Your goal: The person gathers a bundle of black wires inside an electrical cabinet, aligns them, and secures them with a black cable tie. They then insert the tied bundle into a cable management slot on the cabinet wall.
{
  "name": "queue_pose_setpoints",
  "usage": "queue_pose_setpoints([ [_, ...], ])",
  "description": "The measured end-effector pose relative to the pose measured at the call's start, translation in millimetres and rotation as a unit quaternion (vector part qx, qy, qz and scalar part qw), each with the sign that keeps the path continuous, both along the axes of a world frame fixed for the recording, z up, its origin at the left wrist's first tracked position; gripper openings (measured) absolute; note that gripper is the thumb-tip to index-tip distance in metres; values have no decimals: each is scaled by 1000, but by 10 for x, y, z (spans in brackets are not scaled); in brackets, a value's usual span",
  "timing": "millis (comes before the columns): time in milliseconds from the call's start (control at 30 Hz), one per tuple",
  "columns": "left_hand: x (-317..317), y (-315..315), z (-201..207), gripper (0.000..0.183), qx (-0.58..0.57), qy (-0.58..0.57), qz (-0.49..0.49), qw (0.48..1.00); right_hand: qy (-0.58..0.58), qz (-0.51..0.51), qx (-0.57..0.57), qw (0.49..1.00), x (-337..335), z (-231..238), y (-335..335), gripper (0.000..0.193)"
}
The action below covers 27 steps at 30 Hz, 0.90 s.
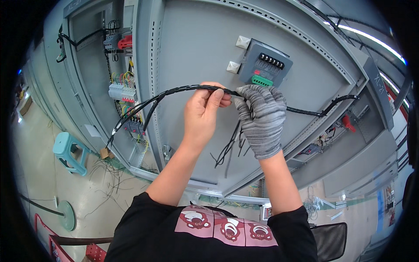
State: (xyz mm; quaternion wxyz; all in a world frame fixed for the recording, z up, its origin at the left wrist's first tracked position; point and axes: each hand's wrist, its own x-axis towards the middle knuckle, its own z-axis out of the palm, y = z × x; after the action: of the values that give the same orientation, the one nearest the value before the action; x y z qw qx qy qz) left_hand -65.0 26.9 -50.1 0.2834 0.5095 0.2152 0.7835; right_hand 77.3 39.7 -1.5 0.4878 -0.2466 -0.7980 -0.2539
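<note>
My bare left hand [203, 112] pinches a black cable bundle [174, 91] wrapped in spiral sleeve, in front of a grey cabinet door [196, 52]. My right hand [262, 118], in a grey knitted glove, grips the same bundle just to the right. Loose black wire ends [229, 150] hang down between the two hands. The bundle runs left into the open cabinet and right toward the door's edge [331, 105]. A grey meter module [266, 65] with a green terminal block sits on the door just above my right hand.
The open cabinet [124, 94] at left holds breakers and coloured wires. A teal plastic stool [70, 153] stands on the floor at left, with wire scraps [109, 174] near it. A red frame [52, 244] is at lower left, a dark bin [329, 240] at lower right.
</note>
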Motion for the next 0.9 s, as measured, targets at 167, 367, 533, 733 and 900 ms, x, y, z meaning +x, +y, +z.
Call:
queue_pose_setpoints([
  [167, -119, 66, 27, 18, 21, 18, -85, 996, -3, 36, -29, 999, 7, 106, -40, 14],
  [367, -116, 215, 112, 35, 14, 15, -216, 976, 0, 109, -67, 992, 55, 142, 14, 16],
  [533, -199, 139, 353, 32, -54, 124, -236, 962, -49, 137, -40, 989, 148, 186, 79, 20],
  [733, -407, 136, 577, 30, -121, 314, -212, 917, -169, 84, 18, 982, 144, 218, 189, 15],
  [900, -296, 244, 509, 22, -49, 311, 30, 949, -205, 12, 86, 975, 93, 315, 323, 13],
])
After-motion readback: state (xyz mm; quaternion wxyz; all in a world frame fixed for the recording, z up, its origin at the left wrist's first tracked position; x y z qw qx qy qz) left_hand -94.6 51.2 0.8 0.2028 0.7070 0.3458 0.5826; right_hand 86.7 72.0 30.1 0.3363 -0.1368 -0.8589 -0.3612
